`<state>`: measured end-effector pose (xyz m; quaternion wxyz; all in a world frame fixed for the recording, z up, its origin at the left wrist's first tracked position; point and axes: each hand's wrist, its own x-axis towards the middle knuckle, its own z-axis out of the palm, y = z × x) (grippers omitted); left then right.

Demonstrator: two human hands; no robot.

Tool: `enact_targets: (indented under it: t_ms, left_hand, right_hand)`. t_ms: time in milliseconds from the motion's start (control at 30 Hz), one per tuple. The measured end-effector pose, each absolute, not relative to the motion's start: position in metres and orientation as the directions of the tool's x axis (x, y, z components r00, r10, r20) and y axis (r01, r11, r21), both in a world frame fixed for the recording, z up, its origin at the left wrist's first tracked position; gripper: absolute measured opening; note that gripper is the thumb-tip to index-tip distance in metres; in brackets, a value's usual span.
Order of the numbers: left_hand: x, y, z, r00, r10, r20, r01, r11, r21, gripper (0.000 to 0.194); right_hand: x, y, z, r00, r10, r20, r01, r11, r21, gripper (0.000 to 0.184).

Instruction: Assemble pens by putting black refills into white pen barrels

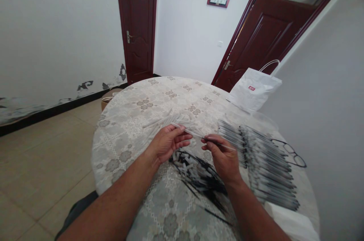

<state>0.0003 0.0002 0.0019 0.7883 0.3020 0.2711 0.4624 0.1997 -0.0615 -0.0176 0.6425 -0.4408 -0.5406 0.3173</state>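
Note:
My left hand pinches a slim white tube between thumb and fingers. The tube slants down to the right, toward my right hand. There the fingers are closed on a thin dark-and-pale stick, whose tip meets or nearly meets the tube's end; blur hides the exact contact. Behind my left hand lie loose white tubes. Just below the hands is a heap of thin black sticks and small white pieces. Beside my right hand, slender grey pen-like sticks lie in stacked rows.
A round table with a patterned cloth carries everything. Eyeglasses rest near its right edge, and a white paper bag stands at the back right. A white object lies at the front right. Walls and doors surround the table.

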Motion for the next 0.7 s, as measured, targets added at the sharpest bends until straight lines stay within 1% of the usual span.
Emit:
enact_targets:
  t_ms: [67, 133, 200, 233, 300, 333, 400, 467, 600, 633, 700]
  left_hand:
    - [0.002, -0.002, 0.001, 0.459, 0.876, -0.148, -0.546, 0.41, 0.73, 0.016]
    - [0.004, -0.003, 0.0, 0.476, 0.865, -0.155, -0.54, 0.427, 0.726, 0.016]
    - [0.005, -0.003, 0.0, 0.465, 0.868, -0.173, -0.551, 0.437, 0.711, 0.013]
    - [0.005, -0.003, 0.0, 0.451, 0.873, -0.183, -0.561, 0.437, 0.703, 0.012]
    - [0.005, -0.002, 0.0, 0.426, 0.883, -0.198, -0.576, 0.433, 0.693, 0.01]
    - [0.005, -0.001, 0.0, 0.419, 0.886, -0.2, -0.58, 0.43, 0.692, 0.01]
    - [0.005, -0.001, -0.001, 0.417, 0.888, -0.196, -0.573, 0.424, 0.701, 0.013]
    - [0.007, -0.004, -0.002, 0.45, 0.875, -0.181, -0.535, 0.426, 0.729, 0.017]
    - [0.011, -0.013, -0.003, 0.585, 0.798, -0.143, -0.402, 0.438, 0.804, 0.023]
    - [0.012, -0.015, -0.003, 0.602, 0.786, -0.139, -0.382, 0.436, 0.815, 0.024]
    - [0.011, -0.015, -0.002, 0.609, 0.78, -0.144, -0.365, 0.436, 0.822, 0.024]
  right_hand:
    - [0.2, -0.063, -0.017, 0.188, 0.897, 0.4, 0.123, 0.382, -0.916, 0.011]
    - [0.2, -0.063, -0.017, 0.187, 0.927, 0.326, 0.104, 0.311, -0.945, 0.02]
    - [0.201, -0.064, -0.016, 0.192, 0.945, 0.265, -0.003, 0.271, -0.963, 0.035]
    - [0.201, -0.064, -0.015, 0.195, 0.946, 0.259, -0.073, 0.278, -0.958, 0.041]
    - [0.202, -0.064, -0.012, 0.221, 0.933, 0.284, -0.176, 0.324, -0.929, 0.044]
    - [0.202, -0.064, -0.01, 0.242, 0.922, 0.301, -0.193, 0.35, -0.917, 0.043]
    - [0.203, -0.064, -0.01, 0.276, 0.901, 0.334, -0.167, 0.387, -0.907, 0.044]
    - [0.2, -0.064, -0.012, 0.251, 0.9, 0.357, -0.092, 0.389, -0.917, 0.05]
    - [0.186, -0.068, -0.021, 0.061, 0.948, 0.312, 0.075, 0.307, -0.949, 0.061]
    - [0.182, -0.07, -0.022, 0.015, 0.955, 0.298, 0.082, 0.296, -0.952, 0.062]
    - [0.177, -0.071, -0.023, -0.052, 0.956, 0.288, 0.03, 0.29, -0.957, 0.063]
